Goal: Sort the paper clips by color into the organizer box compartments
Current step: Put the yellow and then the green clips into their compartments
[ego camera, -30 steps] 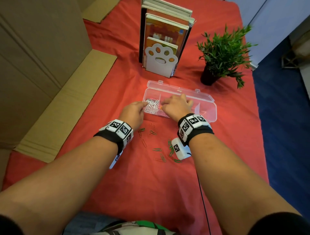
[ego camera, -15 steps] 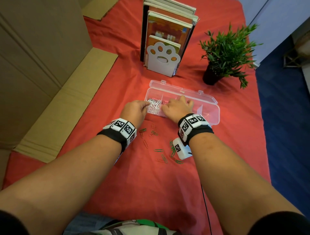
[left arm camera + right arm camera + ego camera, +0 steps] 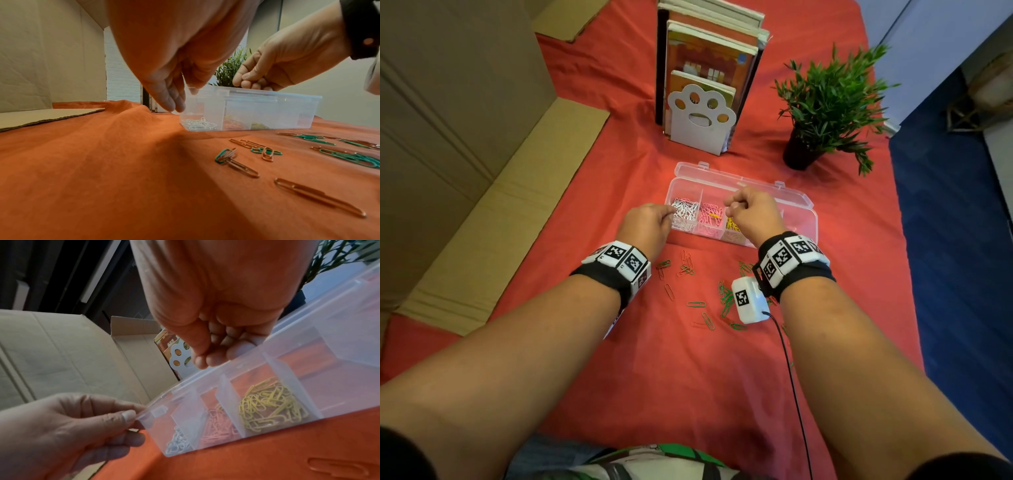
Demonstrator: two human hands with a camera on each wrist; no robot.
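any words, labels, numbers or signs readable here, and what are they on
No readable words or numbers in any view.
Wristbands: black-and-white square marker patterns only, no letters.
White wrist camera: one such marker, no text.
Book covers behind the paw-shaped bookend: pictures; any title is too small to read.
Spine markings in the left wrist view: too blurred.
Organizer box: no label seen.

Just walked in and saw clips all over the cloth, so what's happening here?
A person is sorting paper clips by colour. The left hand steadies the corner of the clear organizer box; the right hand hovers curled above it. White clips, pink clips and yellow clips fill separate compartments. Green clips and copper-coloured clips lie unsorted.
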